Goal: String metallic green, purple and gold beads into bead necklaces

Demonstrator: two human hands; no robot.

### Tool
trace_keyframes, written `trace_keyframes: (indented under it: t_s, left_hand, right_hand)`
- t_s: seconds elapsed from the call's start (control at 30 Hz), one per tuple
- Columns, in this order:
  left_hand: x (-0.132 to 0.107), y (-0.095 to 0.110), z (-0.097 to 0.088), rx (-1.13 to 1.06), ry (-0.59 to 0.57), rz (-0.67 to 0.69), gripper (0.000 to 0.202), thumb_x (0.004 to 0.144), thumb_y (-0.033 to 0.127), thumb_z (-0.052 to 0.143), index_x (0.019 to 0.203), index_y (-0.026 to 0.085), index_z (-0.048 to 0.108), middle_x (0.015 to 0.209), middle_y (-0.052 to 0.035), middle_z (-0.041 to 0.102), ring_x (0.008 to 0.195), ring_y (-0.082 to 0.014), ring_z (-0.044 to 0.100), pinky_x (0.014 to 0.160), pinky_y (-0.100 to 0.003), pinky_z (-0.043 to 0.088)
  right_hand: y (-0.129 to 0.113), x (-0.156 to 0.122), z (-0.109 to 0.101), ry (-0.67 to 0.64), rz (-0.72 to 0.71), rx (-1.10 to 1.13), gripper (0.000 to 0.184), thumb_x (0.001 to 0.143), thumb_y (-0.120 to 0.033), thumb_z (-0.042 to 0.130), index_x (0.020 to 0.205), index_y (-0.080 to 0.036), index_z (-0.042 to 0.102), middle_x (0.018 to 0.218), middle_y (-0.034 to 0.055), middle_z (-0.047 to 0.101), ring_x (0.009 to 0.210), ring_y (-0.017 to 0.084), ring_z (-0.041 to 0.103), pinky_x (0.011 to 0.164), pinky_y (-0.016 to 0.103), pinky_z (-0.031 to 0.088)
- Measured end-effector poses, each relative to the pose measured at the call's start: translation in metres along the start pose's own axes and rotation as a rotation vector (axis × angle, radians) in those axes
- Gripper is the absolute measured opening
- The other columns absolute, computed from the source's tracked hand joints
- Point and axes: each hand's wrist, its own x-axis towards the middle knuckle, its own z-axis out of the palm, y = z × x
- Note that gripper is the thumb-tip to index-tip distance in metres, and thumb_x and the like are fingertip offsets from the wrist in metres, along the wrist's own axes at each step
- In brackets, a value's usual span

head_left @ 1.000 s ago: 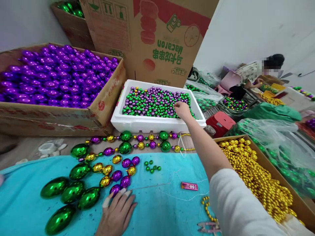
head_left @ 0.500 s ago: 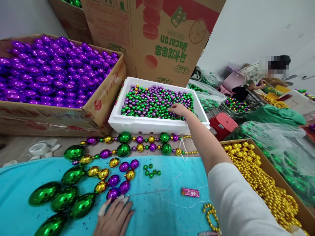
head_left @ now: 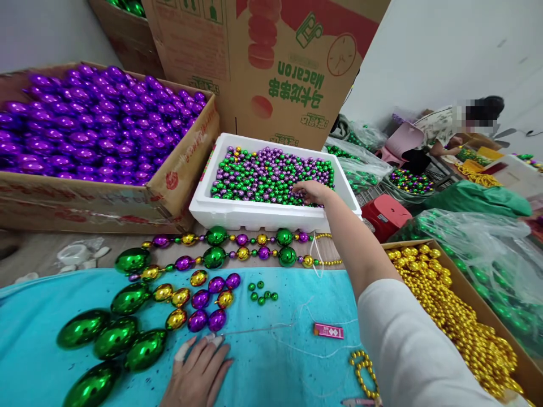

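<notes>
My left hand (head_left: pixel 197 370) lies flat on a turquoise cloth (head_left: pixel 292 384), fingers stretched out, some fingertips wrapped in white tape. A thin thread (head_left: pixel 258 329) runs right from its fingertips. My right hand (head_left: pixel 313 192) reaches into a white foam box (head_left: pixel 254 215) of small green and purple beads (head_left: pixel 263 175). Its fingers are bent down among the beads; what they pinch is hidden. Near my left hand lie large green oval beads (head_left: pixel 146 349), purple beads (head_left: pixel 197 320) and gold beads (head_left: pixel 176 319). Several small green beads (head_left: pixel 267 294) form a loose group.
Two strung bead lengths (head_left: pixel 214 257) lie before the foam box. A carton of purple beads (head_left: pixel 97 124) stands left, a box of gold bead strings (head_left: pixel 458 316) right. A pink packet (head_left: pixel 328 331) lies on the cloth. A person (head_left: pixel 441 127) sits at the back right.
My right hand has shifted slightly right within the bead box, its fingers still bent down. My left hand stays on the cloth. The whole view has moved a little.
</notes>
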Motion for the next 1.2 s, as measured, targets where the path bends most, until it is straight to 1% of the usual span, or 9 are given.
trace_keyframes:
  t_s: [0.07, 0.17, 0.33, 0.43, 0.53, 0.73, 0.87, 1.03, 1.2]
  left_hand:
    - [0.0, 0.0, 0.0, 0.011, -0.002, 0.012, 0.018, 0.09, 0.028, 0.058, 0.104, 0.026, 0.069, 0.102, -0.001, 0.074, 0.095, -0.0225, 0.063, 0.1, -0.043, 0.033]
    - [0.0, -0.001, 0.0, 0.027, 0.008, 0.028, 0.018, 0.09, 0.028, 0.057, 0.103, 0.026, 0.069, 0.101, -0.0016, 0.074, 0.095, -0.023, 0.062, 0.098, -0.043, 0.034]
    - [0.002, 0.0, -0.001, 0.038, 0.035, 0.035, 0.021, 0.093, 0.026, 0.05, 0.101, 0.024, 0.069, 0.1, -0.003, 0.074, 0.093, -0.0238, 0.063, 0.093, -0.043, 0.037]
    - [0.003, 0.0, -0.002, 0.037, 0.031, 0.029, 0.02, 0.093, 0.028, 0.051, 0.1, 0.025, 0.069, 0.1, -0.003, 0.073, 0.094, -0.0232, 0.063, 0.093, -0.041, 0.038]
    - [0.002, 0.0, -0.001, 0.046, 0.01, 0.037, 0.019, 0.091, 0.029, 0.055, 0.103, 0.025, 0.069, 0.102, -0.0024, 0.073, 0.095, -0.022, 0.063, 0.094, -0.039, 0.039]
    - [0.007, 0.005, -0.003, 0.009, 0.088, -0.009, 0.025, 0.096, 0.028, 0.046, 0.097, 0.023, 0.07, 0.098, -0.0042, 0.073, 0.093, -0.0223, 0.063, 0.091, -0.038, 0.041]
    - [0.01, 0.007, -0.004, -0.002, 0.1, -0.017, 0.025, 0.097, 0.027, 0.044, 0.097, 0.022, 0.069, 0.096, -0.0045, 0.073, 0.092, -0.0226, 0.063, 0.09, -0.038, 0.04]
    - [0.01, 0.005, -0.004, 0.018, 0.102, -0.004, 0.026, 0.097, 0.03, 0.045, 0.096, 0.023, 0.07, 0.096, -0.0036, 0.073, 0.09, -0.0221, 0.064, 0.09, -0.038, 0.041]
    - [0.009, 0.005, -0.003, 0.016, 0.096, -0.013, 0.026, 0.097, 0.032, 0.045, 0.097, 0.024, 0.07, 0.097, -0.0034, 0.073, 0.091, -0.0214, 0.064, 0.09, -0.037, 0.041]
  right_hand:
    - [-0.004, 0.0, 0.001, 0.002, 0.002, -0.028, 0.027, 0.076, -0.038, 0.074, 0.085, -0.016, 0.061, 0.069, 0.0005, 0.053, 0.054, 0.009, 0.039, 0.049, 0.024, 0.04]
    - [-0.011, 0.002, 0.006, 0.019, 0.025, -0.119, 0.033, 0.066, -0.032, 0.084, 0.077, -0.017, 0.057, 0.061, -0.0029, 0.045, 0.053, 0.009, 0.037, 0.046, 0.023, 0.035]
    - [-0.017, 0.008, 0.015, 0.045, 0.071, -0.085, 0.021, 0.078, -0.025, 0.07, 0.073, -0.018, 0.051, 0.058, -0.0036, 0.039, 0.051, 0.01, 0.034, 0.045, 0.023, 0.029]
    - [-0.017, 0.01, 0.019, 0.017, 0.085, -0.043, 0.02, 0.081, -0.027, 0.067, 0.072, -0.018, 0.051, 0.058, -0.003, 0.04, 0.052, 0.01, 0.034, 0.046, 0.023, 0.028]
    - [-0.017, 0.01, 0.019, -0.016, 0.074, 0.008, 0.027, 0.073, -0.031, 0.077, 0.074, -0.017, 0.054, 0.062, -0.0019, 0.046, 0.058, 0.011, 0.037, 0.049, 0.023, 0.03]
    - [-0.018, 0.01, 0.018, -0.082, 0.065, 0.143, 0.035, 0.058, -0.017, 0.088, 0.072, -0.016, 0.056, 0.066, -0.0033, 0.05, 0.059, 0.008, 0.033, 0.047, 0.02, 0.026]
    - [-0.017, 0.013, 0.013, -0.115, 0.067, 0.264, 0.031, 0.066, -0.017, 0.083, 0.07, -0.016, 0.052, 0.063, -0.0035, 0.049, 0.055, 0.007, 0.034, 0.042, 0.018, 0.022]
    - [-0.016, 0.009, 0.001, -0.2, 0.065, 0.463, 0.013, 0.081, -0.017, 0.067, 0.077, -0.015, 0.055, 0.071, 0.0048, 0.061, 0.06, 0.01, 0.052, 0.039, 0.015, 0.031]
    - [-0.014, -0.002, -0.004, -0.19, -0.04, 0.657, 0.005, 0.087, -0.017, 0.053, 0.082, -0.016, 0.055, 0.074, 0.0061, 0.065, 0.062, 0.011, 0.056, 0.039, 0.014, 0.035]
